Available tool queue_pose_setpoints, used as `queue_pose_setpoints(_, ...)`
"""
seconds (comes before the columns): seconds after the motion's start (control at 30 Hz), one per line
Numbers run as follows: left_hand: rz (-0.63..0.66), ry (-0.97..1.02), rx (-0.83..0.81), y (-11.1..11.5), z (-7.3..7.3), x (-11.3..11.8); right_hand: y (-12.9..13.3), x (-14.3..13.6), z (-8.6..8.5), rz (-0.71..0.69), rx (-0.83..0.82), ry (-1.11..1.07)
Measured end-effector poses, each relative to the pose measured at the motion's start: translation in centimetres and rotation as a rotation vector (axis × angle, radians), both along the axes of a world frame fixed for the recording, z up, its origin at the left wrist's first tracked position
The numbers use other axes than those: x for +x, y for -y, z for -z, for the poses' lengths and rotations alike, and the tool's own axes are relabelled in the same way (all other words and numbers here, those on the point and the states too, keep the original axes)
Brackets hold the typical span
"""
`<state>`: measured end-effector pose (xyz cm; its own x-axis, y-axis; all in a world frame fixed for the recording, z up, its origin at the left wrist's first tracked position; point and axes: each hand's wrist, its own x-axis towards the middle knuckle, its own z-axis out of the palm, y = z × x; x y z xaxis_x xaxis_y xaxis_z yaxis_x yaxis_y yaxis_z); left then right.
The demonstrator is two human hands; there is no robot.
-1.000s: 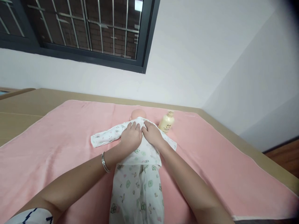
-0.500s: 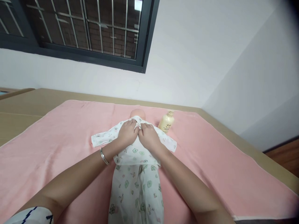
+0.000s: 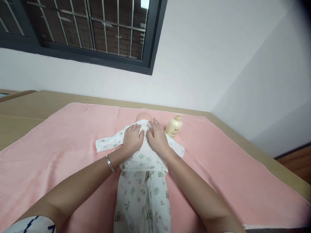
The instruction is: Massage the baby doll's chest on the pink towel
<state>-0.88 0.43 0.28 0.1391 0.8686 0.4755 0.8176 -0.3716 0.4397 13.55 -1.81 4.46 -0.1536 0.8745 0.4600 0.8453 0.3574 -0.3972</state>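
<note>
A doll (image 3: pixel 143 116) lies on a pink blanket (image 3: pixel 80 129), dressed in a white printed top (image 3: pixel 143 160) and matching trousers (image 3: pixel 143 197). Only the bare rounded back of its head shows beyond the collar. My left hand (image 3: pixel 133 138) rests flat on the left part of the top's upper area, thumb apart from the fingers. On the right part, near the shoulder, my right hand (image 3: pixel 157 137) lies with its fingers spread, holding nothing. The sleeves stretch out to both sides.
A pale yellow pump bottle (image 3: pixel 174 126) stands on the blanket just right of the doll's shoulder. Behind the blanket are a wooden edge (image 3: pixel 102 101), a white wall (image 3: pixel 184 64) and a dark-framed barred window (image 3: pixel 97 60).
My right hand has shifted slightly up and right, and its fingers have lifted and spread. My hands are further apart, and the gathered cloth between them now lies smoother.
</note>
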Motion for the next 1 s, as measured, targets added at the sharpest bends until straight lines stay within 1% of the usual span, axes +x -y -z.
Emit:
queue_pose_setpoints(0.13,0.001,-0.003,-0.013,0.05,-0.02,0.00,0.10,-0.44,0.45,-0.071,-0.085,0.035)
queue_pose_setpoints(0.3,0.002,-0.014,-0.014,0.10,-0.07,0.01,0.25,-0.33,0.11,-0.006,0.019,-0.025)
queue_pose_setpoints(0.47,0.002,-0.025,-0.018,0.02,-0.02,0.04,0.27,-0.52,0.31,-0.064,-0.075,0.049)
queue_pose_setpoints(0.6,0.003,-0.030,-0.020,0.07,-0.11,0.04,0.47,-0.56,0.04,-0.005,0.007,-0.008)
queue_pose_setpoints(0.63,0.003,-0.030,-0.021,0.10,-0.16,0.04,0.53,-0.60,0.01,-0.001,0.001,0.001)
queue_pose_setpoints(0.8,-0.002,-0.024,-0.011,0.20,-0.28,0.02,0.61,-0.91,0.38,-0.030,-0.129,0.115)
queue_pose_setpoints(1.0,0.004,-0.030,-0.002,0.13,-0.08,0.00,0.56,-0.94,0.46,-0.019,-0.158,0.147)
